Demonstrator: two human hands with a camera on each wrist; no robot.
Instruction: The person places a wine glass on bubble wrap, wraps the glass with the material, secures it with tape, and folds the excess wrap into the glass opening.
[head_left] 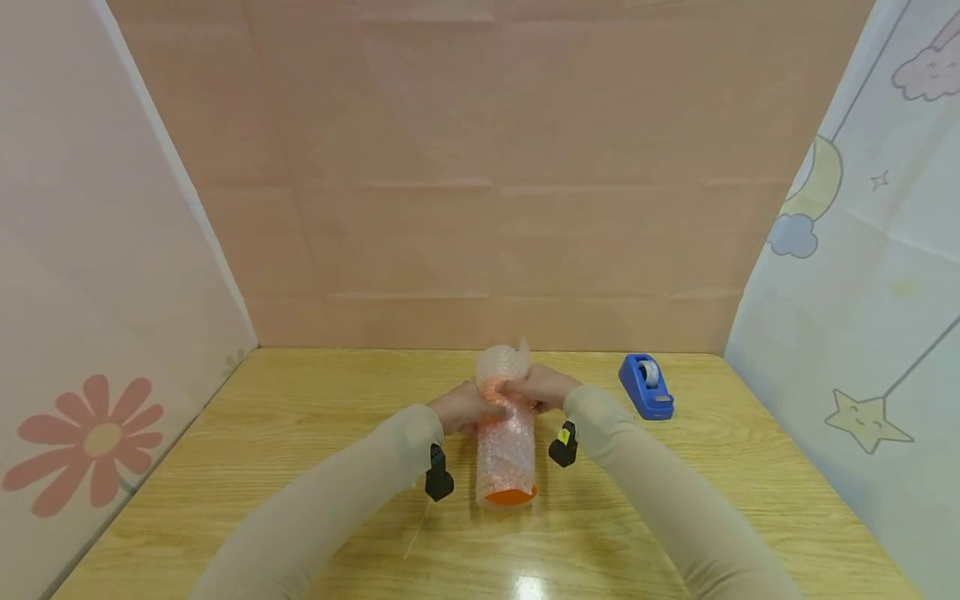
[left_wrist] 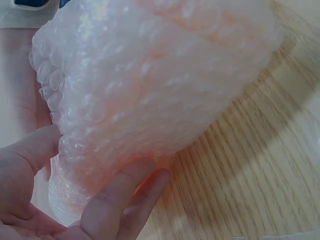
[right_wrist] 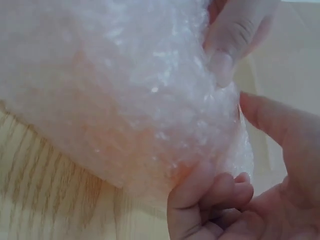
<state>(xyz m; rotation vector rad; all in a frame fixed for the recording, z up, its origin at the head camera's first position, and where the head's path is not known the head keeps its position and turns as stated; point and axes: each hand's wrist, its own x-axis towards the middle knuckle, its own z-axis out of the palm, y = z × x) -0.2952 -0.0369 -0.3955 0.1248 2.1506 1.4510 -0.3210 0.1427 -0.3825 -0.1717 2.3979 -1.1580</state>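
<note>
A long roll of bubble wrap (head_left: 506,457) lies on the wooden table, pointing away from me, with an orange object (head_left: 510,497) showing at its near end. What the orange object is cannot be told, as the wrap hides most of it. My left hand (head_left: 461,407) grips the roll's left side, thumb on top. From the right, my right hand (head_left: 546,387) holds it slightly farther up. In the left wrist view, thumb and curled fingers (left_wrist: 112,205) press into the bubbled sheet (left_wrist: 140,90). The right wrist view has the right fingers (right_wrist: 192,195) curled against the wrap (right_wrist: 135,100).
A blue tape dispenser (head_left: 647,387) with a roll of tape stands to the right of the bubble-wrapped roll. A pinkish-tan backdrop (head_left: 487,192) rises behind the table (head_left: 337,442). Printed white panels close off the left (head_left: 97,275) and right (head_left: 847,317).
</note>
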